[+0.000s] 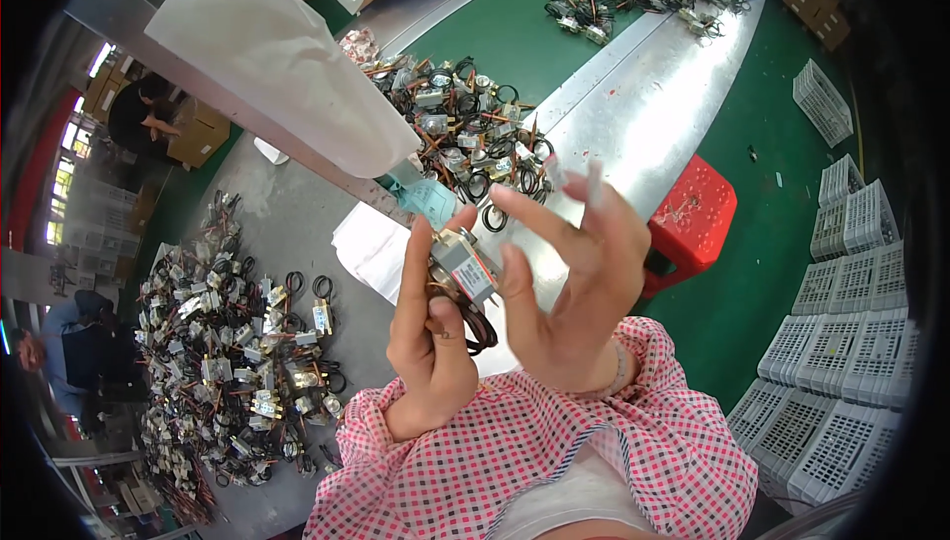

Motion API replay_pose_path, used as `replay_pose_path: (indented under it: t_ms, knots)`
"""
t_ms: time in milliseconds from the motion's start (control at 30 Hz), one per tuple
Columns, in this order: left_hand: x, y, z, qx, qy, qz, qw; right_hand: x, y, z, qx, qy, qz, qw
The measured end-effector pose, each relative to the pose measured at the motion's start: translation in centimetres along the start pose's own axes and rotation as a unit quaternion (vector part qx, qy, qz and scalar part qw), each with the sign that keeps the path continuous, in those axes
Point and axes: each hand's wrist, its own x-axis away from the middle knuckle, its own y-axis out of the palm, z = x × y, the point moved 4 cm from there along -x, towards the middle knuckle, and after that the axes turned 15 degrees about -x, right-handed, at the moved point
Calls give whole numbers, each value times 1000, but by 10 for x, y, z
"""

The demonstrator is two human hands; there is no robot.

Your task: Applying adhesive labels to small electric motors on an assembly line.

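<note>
Held upright between the fingers and thumb of my left hand (432, 342) is a small grey box-shaped part (467, 273) with a printed label. A coil of black cable (482, 330) hangs below it, partly behind my fingers. My right hand (584, 283) is raised just to the right, its fingers spread and slightly blurred. Something pale shows on two of its fingertips; I cannot tell whether these are finger covers or small stickers. Beyond my hands lies a pile of similar parts (465, 124) with black cables and copper-coloured tubes.
Another large heap of parts (228, 342) covers the grey table on the left. A metal rail with a white sheet (287, 65) crosses in front. Right of the metal-edged bench (633, 134) are a red stool (698, 208) and stacked white crates (831, 342). Other people work farther off.
</note>
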Motion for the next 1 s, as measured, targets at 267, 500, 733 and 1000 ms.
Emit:
replay_pose_path:
  t_ms: [267,500,733,1000]
  knots:
    - [-6,4,14,-163,142,3,976,13,5,22,-454,226,-2,862]
    - [0,15,1,-111,84,-59,988,23,-29,74,-383,272,163,868]
    - [29,-105,-85,-487,-53,67,869,30,-22,232,-102,342,192,914]
    - [62,-164,-192,-715,-212,-85,661,34,26,317,-2,344,172,923]
